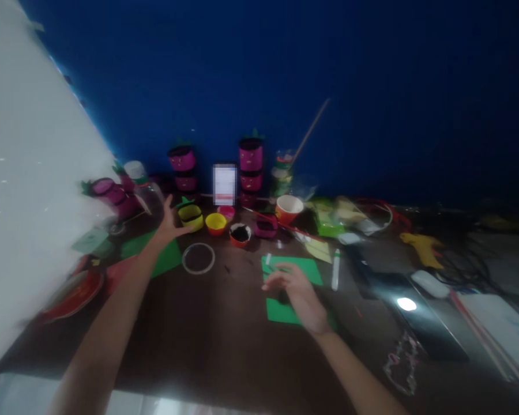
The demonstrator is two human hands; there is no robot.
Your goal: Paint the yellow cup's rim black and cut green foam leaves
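My left hand [169, 226] reaches out with thumb and fingers spread wide, holding nothing. Just right of its fingers stands a small yellow-green cup [191, 219] with a dark band and a green leaf-like top; whether they touch, I cannot tell. Over a green sheet [300, 265] hovers or rests my right hand [297, 291], its fingers loosely bent and apart, with nothing visible in them. Between the hands are a yellow cup [216, 223], a small cup with black content [240, 235], a magenta cup piece [266, 226] and a clear round lid [198, 258]. The picture is blurred.
Magenta cup stacks [251, 155] stand along the blue wall beside a lit phone [225, 184]. A white-capped bottle [149, 193] leans at left, near a red bowl [73, 294]. Rightward lie a red-white paper cup [289, 208], a marker [336, 270] and a yellow glue gun [422, 248].
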